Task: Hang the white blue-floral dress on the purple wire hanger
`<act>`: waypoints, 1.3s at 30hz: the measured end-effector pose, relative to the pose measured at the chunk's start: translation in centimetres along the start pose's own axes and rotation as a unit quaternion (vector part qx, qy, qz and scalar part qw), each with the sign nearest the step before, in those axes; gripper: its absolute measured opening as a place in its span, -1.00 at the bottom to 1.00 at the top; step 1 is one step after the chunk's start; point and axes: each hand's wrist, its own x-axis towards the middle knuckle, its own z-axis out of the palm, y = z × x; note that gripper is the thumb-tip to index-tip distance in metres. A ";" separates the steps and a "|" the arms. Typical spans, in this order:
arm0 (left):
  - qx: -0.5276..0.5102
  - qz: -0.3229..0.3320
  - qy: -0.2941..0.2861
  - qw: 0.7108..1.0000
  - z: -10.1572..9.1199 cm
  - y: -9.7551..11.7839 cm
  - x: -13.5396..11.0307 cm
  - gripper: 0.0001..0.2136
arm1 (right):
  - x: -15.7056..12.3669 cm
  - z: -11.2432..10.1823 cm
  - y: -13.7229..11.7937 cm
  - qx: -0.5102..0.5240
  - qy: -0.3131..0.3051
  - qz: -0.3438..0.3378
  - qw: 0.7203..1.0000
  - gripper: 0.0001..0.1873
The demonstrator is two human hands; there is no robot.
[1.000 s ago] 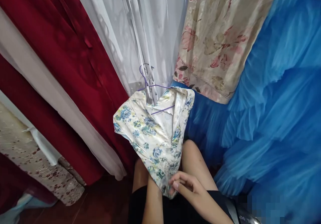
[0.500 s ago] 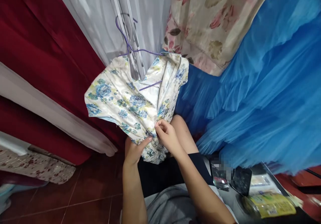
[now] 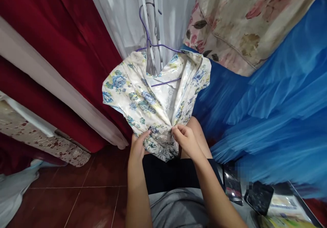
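Observation:
A white blouse [image 3: 143, 95] with blue flowers and short sleeves hangs on a thin purple hanger [image 3: 148, 33], its hem reaching my lap. At the bottom of its V-shaped front opening, my right hand [image 3: 186, 137] pinches the fabric between thumb and fingers. My left hand [image 3: 139, 146] grips the blouse's lower left side, with the thumb lying on the front and the other fingers hidden behind the cloth. The pale inside of the back shows through the neckline, with the hanger's lower bar crossing it.
Dark red cloth [image 3: 84, 33] hangs at the left, a white curtain [image 3: 176, 13] behind. A floral cloth [image 3: 235, 27] and blue tulle [image 3: 281, 112] hang at the right. Packets and a black phone-like object [image 3: 259, 197] lie at the lower right. Red tiles [image 3: 102, 173] cover the floor.
The view has shifted, so the blouse and hanger sit further right in the picture. The neckline lies more open and straighter. Both hands keep their hold on the blouse.

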 end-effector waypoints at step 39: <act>0.357 0.510 -0.172 0.764 12.3 18.4 5.9 -0.85 | 11.5 1.6 -15.3 -0.042 -0.011 -0.276 0.960 -0.69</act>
